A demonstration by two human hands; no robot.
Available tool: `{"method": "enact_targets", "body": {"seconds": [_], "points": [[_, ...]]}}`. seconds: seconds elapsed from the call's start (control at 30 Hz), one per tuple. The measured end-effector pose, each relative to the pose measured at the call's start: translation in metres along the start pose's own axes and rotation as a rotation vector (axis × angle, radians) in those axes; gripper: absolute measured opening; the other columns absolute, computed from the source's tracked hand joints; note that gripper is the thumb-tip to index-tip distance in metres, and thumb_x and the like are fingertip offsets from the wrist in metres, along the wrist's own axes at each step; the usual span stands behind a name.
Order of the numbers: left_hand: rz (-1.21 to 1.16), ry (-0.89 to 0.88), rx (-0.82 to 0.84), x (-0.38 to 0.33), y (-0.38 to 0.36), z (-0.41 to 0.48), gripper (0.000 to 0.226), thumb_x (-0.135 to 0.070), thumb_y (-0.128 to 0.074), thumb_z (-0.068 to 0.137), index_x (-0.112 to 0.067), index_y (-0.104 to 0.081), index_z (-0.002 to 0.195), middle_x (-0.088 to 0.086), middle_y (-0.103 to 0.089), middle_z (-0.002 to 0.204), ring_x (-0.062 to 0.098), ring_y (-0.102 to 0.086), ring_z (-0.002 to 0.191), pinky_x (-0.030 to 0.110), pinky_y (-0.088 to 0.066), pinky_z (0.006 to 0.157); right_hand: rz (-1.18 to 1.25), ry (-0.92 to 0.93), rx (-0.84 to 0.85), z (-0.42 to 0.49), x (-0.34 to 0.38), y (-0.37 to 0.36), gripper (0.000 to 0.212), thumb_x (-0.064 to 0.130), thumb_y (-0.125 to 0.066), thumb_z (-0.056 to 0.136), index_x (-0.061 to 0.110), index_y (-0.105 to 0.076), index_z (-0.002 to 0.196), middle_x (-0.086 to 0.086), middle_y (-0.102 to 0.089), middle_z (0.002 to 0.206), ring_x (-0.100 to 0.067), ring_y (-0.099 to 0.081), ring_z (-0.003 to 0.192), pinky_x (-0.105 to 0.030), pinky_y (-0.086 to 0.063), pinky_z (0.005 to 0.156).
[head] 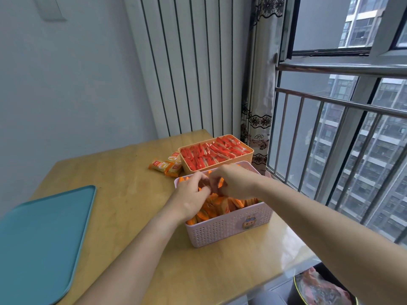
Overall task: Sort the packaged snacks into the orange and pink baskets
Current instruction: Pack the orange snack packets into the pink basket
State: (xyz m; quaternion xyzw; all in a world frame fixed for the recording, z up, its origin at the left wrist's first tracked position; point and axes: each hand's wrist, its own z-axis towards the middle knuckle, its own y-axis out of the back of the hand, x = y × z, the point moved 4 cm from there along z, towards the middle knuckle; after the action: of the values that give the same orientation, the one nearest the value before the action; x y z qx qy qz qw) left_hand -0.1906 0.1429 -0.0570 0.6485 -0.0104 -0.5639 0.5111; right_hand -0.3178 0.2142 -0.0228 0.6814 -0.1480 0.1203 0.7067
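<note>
Our fingers [203,190] are pinching orange packets inside the pink basket [231,227], left hand [189,194] and right hand [235,181] meeting above it, forearms reaching in from near. Crowded rows could spill; loose packets [167,165] are waiting left of the orange basket [242,156] on the tabletop [123,172].

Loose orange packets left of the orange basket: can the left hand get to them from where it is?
Probably yes. The loose orange packets lie on bare table beside the orange basket, uncovered. The left hand is over the pink basket, fingers among its packets, with open tabletop between.
</note>
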Motion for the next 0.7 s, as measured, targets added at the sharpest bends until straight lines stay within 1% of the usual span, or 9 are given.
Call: {"method": "enact_targets", "body": {"seconds": [0.07, 0.17, 0.27, 0.33, 0.43, 0.5, 0.53, 0.6, 0.7], "points": [[-0.078, 0.031, -0.001, 0.002, -0.001, 0.000, 0.003, -0.032, -0.059, 0.098, -0.035, -0.058, 0.096, -0.010, -0.071, 0.094, 0.012, -0.065, 0.093, 0.031, -0.051, 0.084, 0.076, -0.035, -0.112, -0.002, -0.005, -0.001, 0.022, 0.003, -0.074, 0.082, 0.021, -0.062, 0.082, 0.006, -0.063, 0.089, -0.012, -0.057, 0.082, -0.021, -0.043, 0.066], [-0.081, 0.006, 0.022, -0.002, -0.006, -0.001, 0.015, -0.037, -0.069, 0.093, -0.034, -0.057, 0.100, -0.012, -0.067, 0.099, 0.000, -0.057, 0.080, 0.022, -0.042, 0.073, 0.148, -0.107, -0.187, -0.007, -0.013, -0.001, 0.024, 0.004, -0.075, 0.080, 0.021, -0.058, 0.082, 0.000, -0.064, 0.091, -0.018, -0.059, 0.085, -0.022, -0.044, 0.066], [0.024, -0.055, 0.071, -0.009, -0.012, -0.002, 0.029, -0.039, -0.078, 0.085, -0.034, -0.058, 0.105, -0.014, -0.067, 0.097, -0.004, -0.057, 0.074, 0.024, -0.044, 0.070, 0.214, -0.141, -0.126, -0.009, -0.019, -0.001, 0.025, 0.002, -0.075, 0.081, 0.022, -0.059, 0.079, -0.004, -0.066, 0.094, -0.018, -0.062, 0.082, -0.028, -0.051, 0.068], [0.142, -0.061, 0.074, -0.013, -0.013, -0.001, 0.022, -0.040, -0.078, 0.084, -0.035, -0.061, 0.098, -0.014, -0.066, 0.095, 0.002, -0.060, 0.084, 0.029, -0.049, 0.074, 0.269, -0.154, -0.158, -0.013, -0.027, 0.011, 0.022, 0.001, -0.073, 0.084, 0.020, -0.062, 0.083, -0.002, -0.069, 0.093, -0.018, -0.070, 0.079, -0.031, -0.059, 0.069], [0.421, -0.099, 0.011, -0.021, -0.011, -0.002, 0.013, -0.050, -0.072, 0.087, -0.037, -0.071, 0.088, -0.012, -0.060, 0.098, 0.012, -0.052, 0.103, 0.031, -0.042, 0.084, 0.058, -0.141, -0.212, -0.021, -0.040, 0.033, 0.015, 0.010, -0.071, 0.089, 0.022, -0.070, 0.099, 0.006, -0.069, 0.098, -0.009, -0.065, 0.084, -0.023, -0.055, 0.074], [0.546, -0.106, -0.014, -0.026, -0.010, -0.002, 0.019, -0.055, -0.067, 0.089, -0.038, -0.076, 0.091, -0.011, -0.054, 0.103, 0.012, -0.044, 0.108, 0.029, -0.028, 0.088, -0.066, -0.105, -0.099, -0.027, -0.042, 0.032, 0.020, 0.020, -0.073, 0.090, 0.024, -0.073, 0.110, 0.010, -0.069, 0.103, -0.003, -0.061, 0.086, -0.018, -0.051, 0.074], [0.566, -0.105, -0.007, -0.028, -0.011, -0.002, 0.023, -0.056, -0.065, 0.091, -0.037, -0.077, 0.094, -0.011, -0.053, 0.104, 0.012, -0.043, 0.109, 0.030, -0.025, 0.087, -0.127, -0.098, -0.018, -0.030, -0.041, 0.027, 0.025, 0.027, -0.075, 0.089, 0.026, -0.073, 0.114, 0.011, -0.070, 0.107, -0.004, -0.061, 0.089, -0.020, -0.052, 0.076], [0.547, -0.091, 0.041, -0.028, -0.010, 0.001, 0.028, -0.055, -0.059, 0.094, -0.035, -0.079, 0.097, -0.009, -0.054, 0.105, 0.014, -0.044, 0.112, 0.031, -0.029, 0.089, -0.288, -0.108, 0.102, -0.032, -0.040, 0.013, 0.038, 0.041, -0.074, 0.087, 0.033, -0.069, 0.124, 0.012, -0.069, 0.115, -0.012, -0.060, 0.101, -0.030, -0.053, 0.087], [0.423, -0.071, 0.089, -0.029, -0.008, 0.004, 0.031, -0.049, -0.058, 0.097, -0.028, -0.080, 0.093, -0.007, -0.061, 0.104, 0.015, -0.052, 0.111, 0.034, -0.043, 0.087, -0.448, -0.101, 0.082, -0.028, -0.041, 0.001, 0.048, 0.049, -0.070, 0.087, 0.039, -0.060, 0.133, 0.009, -0.068, 0.118, -0.021, -0.056, 0.112, -0.039, -0.046, 0.097]]}}
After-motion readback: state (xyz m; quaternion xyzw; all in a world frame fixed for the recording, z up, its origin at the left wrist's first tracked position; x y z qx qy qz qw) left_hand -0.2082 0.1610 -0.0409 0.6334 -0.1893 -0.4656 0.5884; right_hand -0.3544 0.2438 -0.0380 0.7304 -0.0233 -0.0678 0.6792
